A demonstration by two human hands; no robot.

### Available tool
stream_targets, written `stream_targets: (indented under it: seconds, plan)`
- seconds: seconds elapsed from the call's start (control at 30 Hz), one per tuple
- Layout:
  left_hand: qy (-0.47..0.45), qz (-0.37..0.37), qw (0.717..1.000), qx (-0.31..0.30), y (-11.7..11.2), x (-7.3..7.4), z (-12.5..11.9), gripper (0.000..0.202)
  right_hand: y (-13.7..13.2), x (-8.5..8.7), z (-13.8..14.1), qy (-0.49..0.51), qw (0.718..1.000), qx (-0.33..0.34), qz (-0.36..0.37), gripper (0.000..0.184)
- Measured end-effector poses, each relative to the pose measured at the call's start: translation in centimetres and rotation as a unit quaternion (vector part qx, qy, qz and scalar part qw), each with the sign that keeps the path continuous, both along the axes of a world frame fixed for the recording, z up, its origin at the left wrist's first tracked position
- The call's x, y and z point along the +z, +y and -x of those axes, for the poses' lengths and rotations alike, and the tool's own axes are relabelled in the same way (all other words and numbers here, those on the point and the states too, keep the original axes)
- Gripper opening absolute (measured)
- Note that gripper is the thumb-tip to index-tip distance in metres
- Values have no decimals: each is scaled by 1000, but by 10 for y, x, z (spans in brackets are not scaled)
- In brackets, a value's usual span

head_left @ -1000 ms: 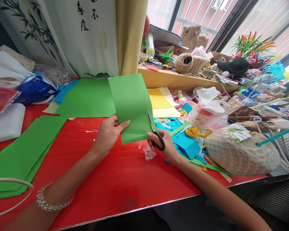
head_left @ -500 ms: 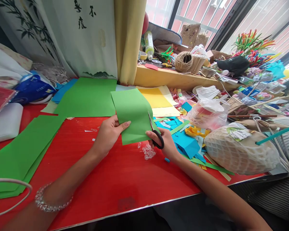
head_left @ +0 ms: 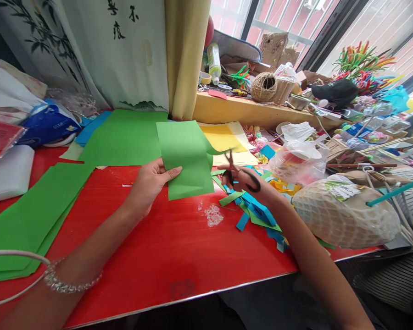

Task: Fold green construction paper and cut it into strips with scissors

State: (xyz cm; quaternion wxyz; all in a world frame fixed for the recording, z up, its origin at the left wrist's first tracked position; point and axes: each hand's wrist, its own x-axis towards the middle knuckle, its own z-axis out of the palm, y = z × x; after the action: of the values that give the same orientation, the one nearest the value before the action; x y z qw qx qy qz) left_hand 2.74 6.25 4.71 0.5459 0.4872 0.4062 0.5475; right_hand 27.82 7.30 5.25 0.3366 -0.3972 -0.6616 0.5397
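Observation:
My left hand (head_left: 154,181) pinches the left edge of a green sheet of paper (head_left: 186,160), thumb on top, holding it above the red table. A narrow strip along the sheet's right side is partly cut and curls out to the right. My right hand (head_left: 242,178) grips black-handled scissors (head_left: 230,161), their blades pointing up and slightly apart, close to the end of that strip. Under and beside this hand lie green strips (head_left: 231,198) and blue paper scraps (head_left: 261,213).
Larger green sheets (head_left: 127,137) lie behind and green sheets (head_left: 30,215) at left. Yellow paper (head_left: 223,137) is at the back. To the right sit a plastic-wrapped roll (head_left: 301,156) and a netted bundle (head_left: 344,211). A crowded sill holds a twine roll (head_left: 264,88). A white cable (head_left: 17,253) crosses lower left.
My right hand and the scissors have moved up and right, off the sheet's edge. The cut strip now curls out to the right. Scraps below the right hand have shifted.

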Motion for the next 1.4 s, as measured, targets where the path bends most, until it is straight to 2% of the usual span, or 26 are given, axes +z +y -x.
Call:
stream_targets:
  seconds: [0.07, 0.13, 0.27, 0.4, 0.47, 0.57, 0.7, 0.87, 0.97, 1.1, 1.17, 1.23, 1.3, 1.4]
  plan:
    - [5, 21, 999, -27, -2, 2, -1, 23, 5, -4, -3, 61, 997, -56, 5, 55]
    - [19, 45, 995, -81, -5, 3, -3, 26, 6, -8, 1, 89, 992, -91, 25, 53]
    - [62, 88, 976, -191, -10, 0, -7, 34, 0, -11, 16, 87, 991, -91, 45, 46]
    - [99, 122, 964, -216, -10, -4, -10, 39, -4, -11, 21, 107, 982, -158, 8, 31]
    - [106, 134, 960, -224, -9, -5, -10, 41, -3, -12, 20, 110, 977, -183, -7, 30]
    - [117, 149, 953, -234, -8, -6, -9, 43, -1, -15, 18, 110, 976, -185, -20, 31]
    - [97, 163, 956, -223, -10, -6, -9, 40, -1, -15, 18, 104, 976, -183, -49, 31]
    - [16, 207, 952, -227, -15, -7, -16, 40, -8, -10, 23, 84, 984, -143, -59, 35]
    - [8, 207, 955, -213, -16, -9, -18, 37, -9, -9, 25, 81, 988, -120, -62, 41]
    - [46, 172, 974, -142, -10, -12, -14, 33, -7, -9, 20, 38, 985, -147, -87, 44]
    - [64, 149, 982, -99, -5, -13, -9, 33, -7, -6, 17, 21, 978, -174, -109, 46]
    - [65, 127, 988, -62, -1, -12, -5, 35, -10, 2, 15, 3, 978, -173, -113, 41]
    - [55, 105, 993, -28, 2, -10, -1, 36, -15, 10, 14, -28, 988, -126, -86, 32]
    - [35, 71, 997, 15, 4, -6, 2, 36, -23, 17, 17, -86, 996, -23, -10, 33]
